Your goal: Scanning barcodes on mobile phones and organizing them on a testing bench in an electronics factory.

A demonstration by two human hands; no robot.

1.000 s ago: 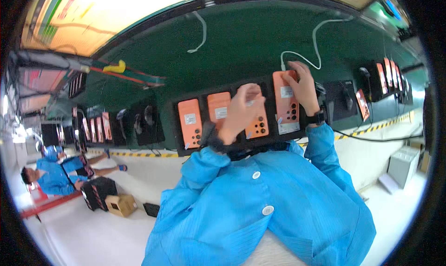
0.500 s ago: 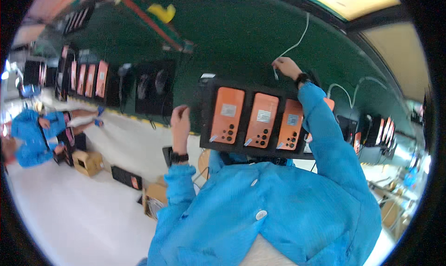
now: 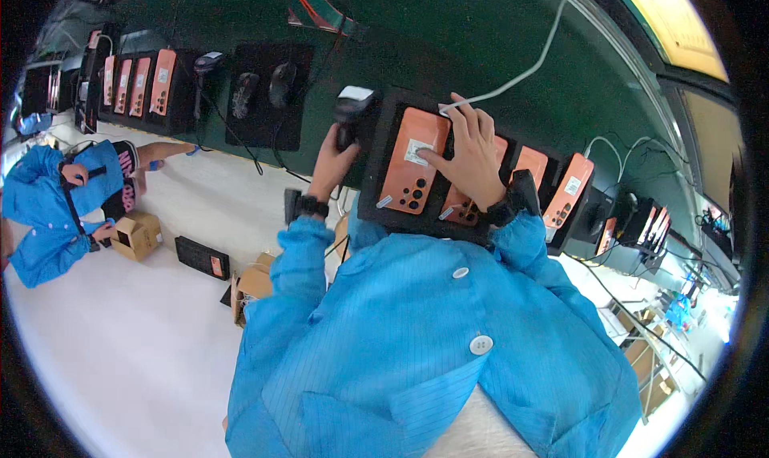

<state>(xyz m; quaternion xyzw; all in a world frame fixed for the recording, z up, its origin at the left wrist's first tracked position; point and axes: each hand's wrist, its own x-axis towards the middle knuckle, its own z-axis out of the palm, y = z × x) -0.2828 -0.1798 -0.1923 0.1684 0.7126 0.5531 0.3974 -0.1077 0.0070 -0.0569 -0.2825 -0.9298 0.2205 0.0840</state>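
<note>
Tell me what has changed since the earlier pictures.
The right hand has left the rightmost orange phone and brought a loose white cable down to the top edge of the leftmost one. The left hand, then empty, has taken the black scanner by its handle. The four phones stay lined up in the tray.

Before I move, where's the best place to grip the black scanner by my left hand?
Probably its handle, from the near left: it's narrower than the head and points back toward you, while the black tray sits close on the right. Your left hand is at that handle, so wrapping your fingers around it should suit.
</note>
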